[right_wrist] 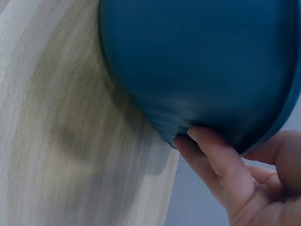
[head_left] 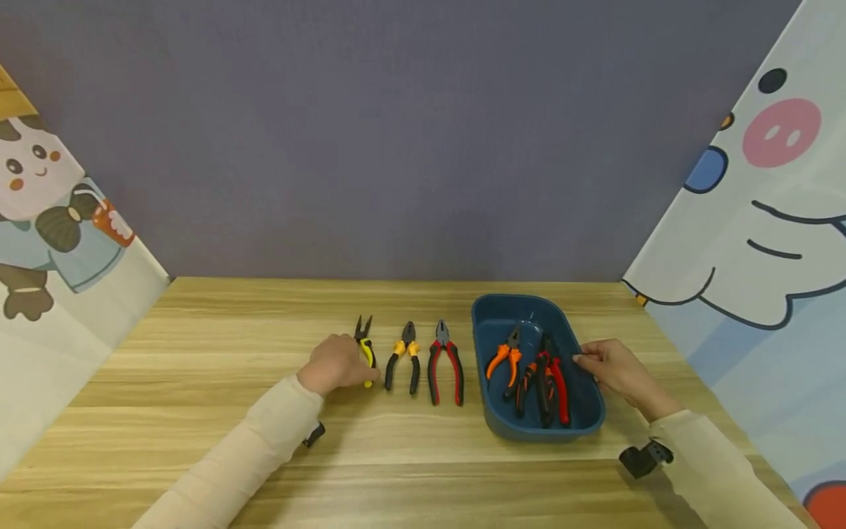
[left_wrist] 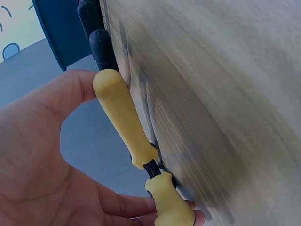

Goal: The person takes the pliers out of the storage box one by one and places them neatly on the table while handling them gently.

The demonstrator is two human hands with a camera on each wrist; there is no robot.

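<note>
Your left hand point(head_left: 338, 365), fingers partly spread, grips the yellow pliers point(head_left: 367, 351) across both handles, leftmost on the table point(head_left: 264, 308); squeeze evenly so they don't twist. Let your right hand point(head_left: 617, 371), fingers pinching the blue bin's point(head_left: 548, 435) rim, steady it.

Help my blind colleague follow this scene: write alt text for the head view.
A person's left hand holds yellow pliers at a wooden table, while the right hand grips a blue bin containing several orange, red and black pliers. Two more pairs lie between.
</note>
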